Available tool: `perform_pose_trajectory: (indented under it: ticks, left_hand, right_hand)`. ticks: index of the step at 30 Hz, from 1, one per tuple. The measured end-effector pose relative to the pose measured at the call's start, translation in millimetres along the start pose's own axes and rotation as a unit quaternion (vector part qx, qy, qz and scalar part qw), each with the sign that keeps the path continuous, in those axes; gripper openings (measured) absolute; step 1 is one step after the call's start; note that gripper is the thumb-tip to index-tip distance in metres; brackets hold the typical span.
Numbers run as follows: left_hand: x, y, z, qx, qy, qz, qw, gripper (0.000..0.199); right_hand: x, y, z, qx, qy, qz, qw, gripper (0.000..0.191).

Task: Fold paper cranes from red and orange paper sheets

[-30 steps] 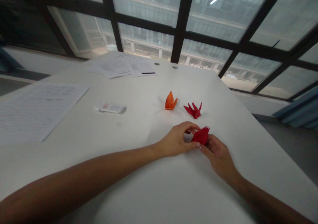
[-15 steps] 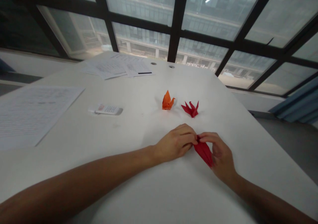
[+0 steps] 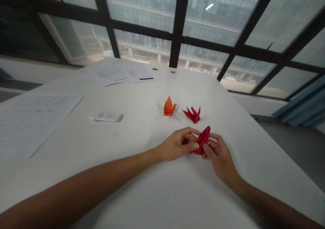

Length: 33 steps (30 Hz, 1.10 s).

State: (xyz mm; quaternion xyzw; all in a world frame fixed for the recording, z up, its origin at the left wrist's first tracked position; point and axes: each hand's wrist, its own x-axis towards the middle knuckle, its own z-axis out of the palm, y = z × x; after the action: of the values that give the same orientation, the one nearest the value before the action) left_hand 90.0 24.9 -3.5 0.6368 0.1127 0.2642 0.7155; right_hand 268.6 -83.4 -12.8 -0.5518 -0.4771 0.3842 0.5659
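Observation:
Between my hands is a folded red paper, its narrow tip pointing up and away from me. My left hand pinches its left side, thumb in front and fingers behind. On the right side, my right hand grips the same paper between thumb and fingers. Just beyond the hands a red paper crane rests on the white table. An orange paper crane sits to the left of that one.
A white packet with print lies left of the cranes. Printed sheets are spread at the table's far left, and another large sheet lies at the near left. Windows stand behind the table.
The red paper has been turned so its tip points upward instead of lying slanted down to the right. My right thumb has moved onto its front. The view has shifted slightly.

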Motion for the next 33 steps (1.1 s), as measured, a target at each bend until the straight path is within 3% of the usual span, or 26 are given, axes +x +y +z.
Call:
perform_pose_trajectory:
  ticks: [8,19,33]
  left_hand:
    - [2,1,-2.5,-0.032,-0.007,-0.024,0.999,0.051]
    - [3,4,1.5,0.046,0.078,-0.008,0.996,0.024]
    - [4,13,-0.5,0.022,0.076,-0.020,0.997,0.046]
  right_hand:
    - [1,0,3,0.037,-0.007,0.020,0.999,0.029]
    - [2,-2,1,0.003,-0.019,-0.010,1.000,0.022]
    - [2,0,1,0.023,-0.010,-0.014,1.000,0.016]
